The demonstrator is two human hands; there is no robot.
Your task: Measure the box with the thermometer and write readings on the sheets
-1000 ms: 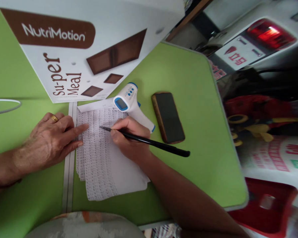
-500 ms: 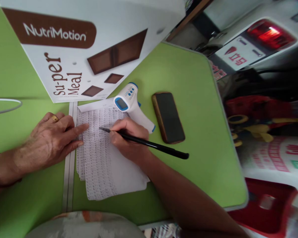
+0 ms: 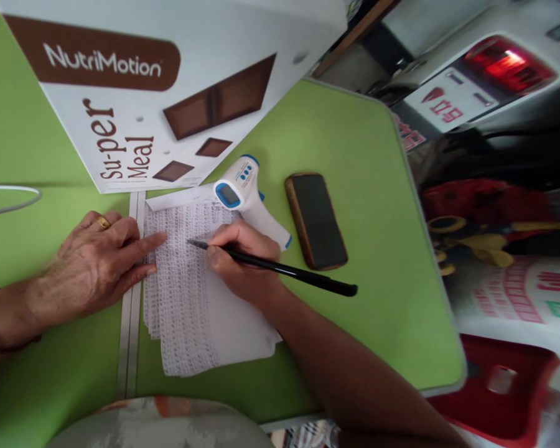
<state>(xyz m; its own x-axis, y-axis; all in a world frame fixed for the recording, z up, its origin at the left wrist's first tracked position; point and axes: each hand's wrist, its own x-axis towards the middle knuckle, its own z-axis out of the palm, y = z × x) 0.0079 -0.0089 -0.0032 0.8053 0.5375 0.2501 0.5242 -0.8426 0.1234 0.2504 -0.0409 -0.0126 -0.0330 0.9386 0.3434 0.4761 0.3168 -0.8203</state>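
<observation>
Between the fingers of my right hand (image 3: 247,258) is a black pen (image 3: 303,274), its tip on the handwritten paper sheets (image 3: 191,317). Rows of small writing cover the left part of the top sheet; its lower right part is blank. My left hand (image 3: 107,255), with a gold ring, lies flat on the table, index finger and thumb reaching the left edge of the sheets. A white and blue infrared thermometer (image 3: 249,199) rests at the top of the paper, just beyond my right hand. To its right lies a dark phone (image 3: 318,221) in a brown case.
A large white NutriMotion box (image 3: 135,124) stands behind the paper on the green table (image 3: 378,249). A pale cable (image 3: 28,190) loops at the left. Beyond the table's right edge are a red tray (image 3: 508,398), a printed white sack (image 3: 518,292) and a machine with a red light (image 3: 511,65).
My right hand has shifted very slightly to the right, and the pen's back end has tipped up a little. My left hand, the paper and the other things stay put.
</observation>
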